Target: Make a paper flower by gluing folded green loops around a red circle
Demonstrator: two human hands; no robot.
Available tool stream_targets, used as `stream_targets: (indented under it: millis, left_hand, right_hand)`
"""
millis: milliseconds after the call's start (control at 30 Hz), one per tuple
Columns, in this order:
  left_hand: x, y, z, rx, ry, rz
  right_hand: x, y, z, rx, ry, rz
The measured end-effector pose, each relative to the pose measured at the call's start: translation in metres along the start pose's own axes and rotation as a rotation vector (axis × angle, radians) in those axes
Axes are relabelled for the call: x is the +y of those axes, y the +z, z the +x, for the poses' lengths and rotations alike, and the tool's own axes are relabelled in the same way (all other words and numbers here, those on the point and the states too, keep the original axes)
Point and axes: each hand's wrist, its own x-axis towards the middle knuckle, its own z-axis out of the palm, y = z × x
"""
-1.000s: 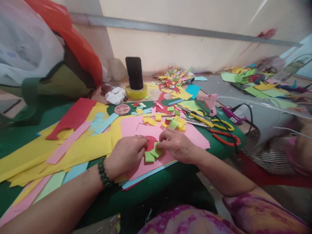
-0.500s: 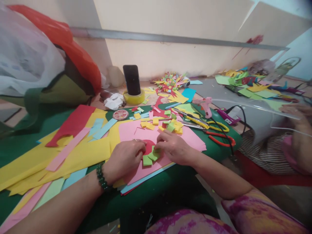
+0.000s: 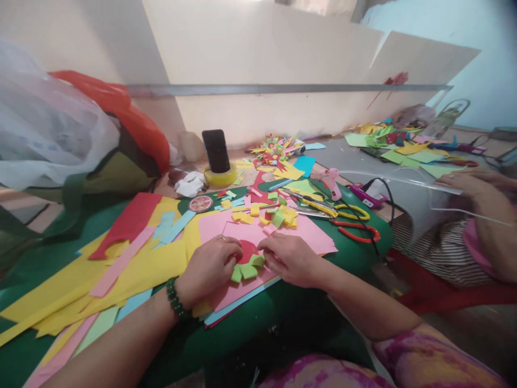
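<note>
A red paper circle (image 3: 246,249) lies on pink paper sheets (image 3: 226,297), with folded green paper pieces (image 3: 248,270) along its lower edge. My left hand (image 3: 210,263) is closed at the circle's left side, thumb and fingers pressed on its edge. On the right, my right hand (image 3: 291,260) has curled fingers beside the rightmost green piece; whatever is between the fingertips is hidden. Just beyond these fingers is a small pile of yellow, green and pink folded paper pieces (image 3: 290,215).
Scissors with yellow handles (image 3: 352,211) and red handles (image 3: 359,231) lie right, near a pink glue gun (image 3: 332,183). A phone (image 3: 216,151) stands in a yellow tape roll (image 3: 221,177). Yellow paper strips (image 3: 153,264) spread left. Another person's hand (image 3: 464,183) is far right.
A third green piece now shows at the circle's lower edge. My right hand has drawn slightly back to the right of the circle. The view has tilted up.
</note>
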Motion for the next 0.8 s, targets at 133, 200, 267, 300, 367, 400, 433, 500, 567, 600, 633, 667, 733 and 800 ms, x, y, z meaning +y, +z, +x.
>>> stream_targets:
  millis: [133,200,267,300,367,400,433,500,567,600,633,667,733,800]
  left_hand:
    - [-0.001,-0.001,0.0,-0.011,-0.015,0.006]
    - [0.0,-0.003,0.001,-0.034,-0.024,0.014]
    - [0.001,-0.005,0.001,-0.054,-0.026,0.019]
    - [0.001,-0.006,0.001,-0.059,-0.022,0.02]
    - [0.001,-0.006,0.0,-0.052,-0.006,0.021]
    - [0.0,-0.006,0.0,-0.037,0.007,0.02]
    - [-0.001,-0.005,0.0,-0.016,0.026,0.017]
    - [-0.004,-0.004,-0.001,0.023,0.066,0.01]
    - [-0.006,-0.003,-0.002,0.033,0.084,0.007]
    - [-0.007,-0.002,-0.002,0.028,0.078,0.008]
    - [-0.007,-0.002,-0.001,0.019,0.068,0.008]
    - [-0.007,-0.002,-0.001,0.008,0.056,0.007]
    - [-0.007,-0.003,0.0,-0.013,0.038,-0.004]
    - [-0.005,-0.004,0.001,-0.03,0.024,-0.008]
  right_hand:
    - [-0.015,0.003,-0.009,0.072,-0.066,-0.006]
    - [-0.021,0.003,-0.013,0.09,-0.099,-0.021]
    - [-0.023,-0.002,-0.019,0.098,-0.104,-0.001]
    - [-0.022,-0.006,-0.022,0.108,-0.096,0.018]
    - [-0.012,-0.018,-0.029,0.169,-0.052,0.033]
    - [-0.002,-0.026,-0.032,0.209,-0.006,0.014]
    - [0.01,-0.035,-0.035,0.252,0.064,-0.028]
    - [0.043,-0.056,-0.04,0.314,0.281,-0.162]
    - [0.083,-0.078,-0.041,0.322,0.584,-0.326]
    - [0.103,-0.087,-0.039,0.293,0.725,-0.395]
    - [0.122,-0.096,-0.036,0.241,0.838,-0.437]
    - [0.139,-0.102,-0.031,0.182,0.919,-0.435]
    - [0.166,-0.109,-0.018,0.071,1.013,-0.308]
    - [0.182,-0.109,-0.004,0.013,1.061,-0.187]
